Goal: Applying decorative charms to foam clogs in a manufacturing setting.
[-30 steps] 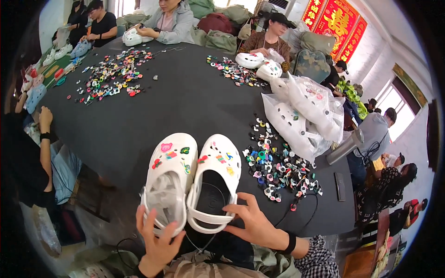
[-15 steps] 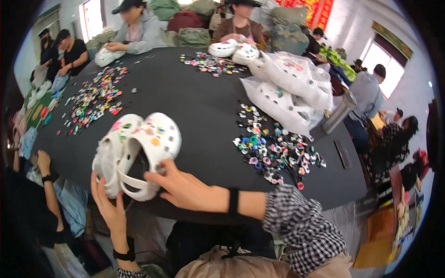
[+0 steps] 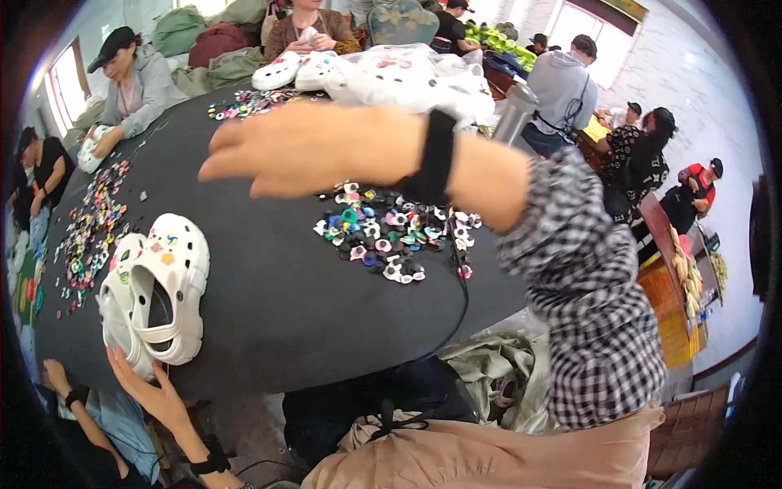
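Clogs, a pair of white foam ones [image 3: 155,297] studded with small coloured charms, lie side by side at the near left edge of the black round table [image 3: 269,301], long axes running away from the person, heels towards the left hand [image 3: 151,391]. That hand is the nearer one, its spread, empty fingers touching the heel straps from below. Well up and to the right of them, the right hand [image 3: 301,147] hovers flat and open, holding nothing, above a heap of loose coloured charms [image 3: 391,232].

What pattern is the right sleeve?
Black-and-white check on the right sleeve, clearest in the head view.
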Demonstrator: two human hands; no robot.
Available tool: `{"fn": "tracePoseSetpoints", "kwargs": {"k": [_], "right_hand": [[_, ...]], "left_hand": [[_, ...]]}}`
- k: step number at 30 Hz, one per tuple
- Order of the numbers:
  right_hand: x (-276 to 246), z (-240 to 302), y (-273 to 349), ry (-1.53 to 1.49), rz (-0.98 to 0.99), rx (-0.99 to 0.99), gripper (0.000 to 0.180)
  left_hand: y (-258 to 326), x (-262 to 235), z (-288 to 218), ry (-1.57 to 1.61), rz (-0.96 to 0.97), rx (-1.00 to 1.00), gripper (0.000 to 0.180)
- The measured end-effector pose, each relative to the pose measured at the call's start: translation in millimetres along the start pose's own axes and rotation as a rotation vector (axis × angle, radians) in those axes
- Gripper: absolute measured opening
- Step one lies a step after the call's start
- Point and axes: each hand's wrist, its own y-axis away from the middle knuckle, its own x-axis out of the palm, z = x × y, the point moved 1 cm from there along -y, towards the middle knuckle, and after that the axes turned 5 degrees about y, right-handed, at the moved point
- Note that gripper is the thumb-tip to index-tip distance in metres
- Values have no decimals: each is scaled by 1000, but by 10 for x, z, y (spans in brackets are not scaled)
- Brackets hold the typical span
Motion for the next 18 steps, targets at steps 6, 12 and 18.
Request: {"fn": "tracePoseSetpoints", "kwargs": {"k": [6,12,18], "right_hand": [[-996,-381,972,304,-90,116,39],[-1704,-173,2172,399,-34,463,34],[-1177,513,3057,24,205,918,28]], "left_hand": [[1,33,13,-65,-38,50,59],[-5,66,27,-87,-71,143,57],[-4,119,40,-101,-73,146,56]]}}
